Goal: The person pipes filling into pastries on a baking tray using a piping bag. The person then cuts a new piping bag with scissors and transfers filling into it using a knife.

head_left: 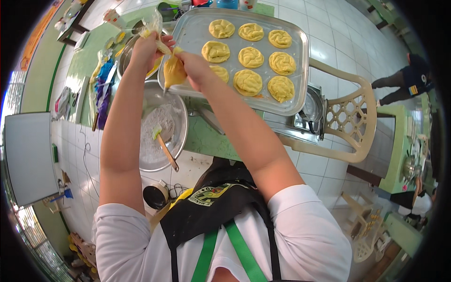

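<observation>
A clear piping bag (173,70) full of yellow batter hangs over the near left corner of a metal baking tray (300,61). My left hand (146,47) grips the twisted top of the bag. My right hand (196,68) squeezes its bulging lower part. Several round swirled mounds of yellow batter (251,57) lie in rows on the tray. One mound sits partly hidden behind my right hand.
A steel bowl of white flour (159,129) with a wooden-handled spatula (164,143) stands below the tray on the green counter (206,138). A beige plastic chair (347,117) stands at the right. Another person (404,80) bends over on the tiled floor at the far right.
</observation>
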A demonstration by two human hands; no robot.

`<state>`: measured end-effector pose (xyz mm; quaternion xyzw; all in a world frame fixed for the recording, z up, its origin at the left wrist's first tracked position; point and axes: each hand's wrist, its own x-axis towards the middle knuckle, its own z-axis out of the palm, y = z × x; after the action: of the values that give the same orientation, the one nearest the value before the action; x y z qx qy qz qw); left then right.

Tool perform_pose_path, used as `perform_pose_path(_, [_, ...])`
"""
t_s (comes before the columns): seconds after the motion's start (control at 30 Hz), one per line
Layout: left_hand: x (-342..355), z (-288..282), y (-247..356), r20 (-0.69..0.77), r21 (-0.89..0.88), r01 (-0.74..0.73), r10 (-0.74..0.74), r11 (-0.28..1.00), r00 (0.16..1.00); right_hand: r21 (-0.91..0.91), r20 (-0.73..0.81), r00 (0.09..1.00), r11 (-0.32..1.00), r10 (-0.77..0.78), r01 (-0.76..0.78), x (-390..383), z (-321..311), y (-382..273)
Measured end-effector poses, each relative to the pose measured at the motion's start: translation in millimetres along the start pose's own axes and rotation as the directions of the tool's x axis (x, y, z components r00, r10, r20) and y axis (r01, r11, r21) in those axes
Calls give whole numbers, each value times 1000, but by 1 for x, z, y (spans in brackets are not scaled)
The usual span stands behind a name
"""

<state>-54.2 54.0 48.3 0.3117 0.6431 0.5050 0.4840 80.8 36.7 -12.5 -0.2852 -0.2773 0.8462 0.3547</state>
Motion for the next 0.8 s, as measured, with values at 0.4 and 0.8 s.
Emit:
perform_pose_path(0.4, [-29,75,56,609,174,-412,230,894,759,-427,-244,738,753,-630,501,-18,-9,-32])
perform_pose_path(0.8, [44,77,-57,815,492,-870,337,28,472,-372,-599,372,658,-709,655,-82,-97,-101])
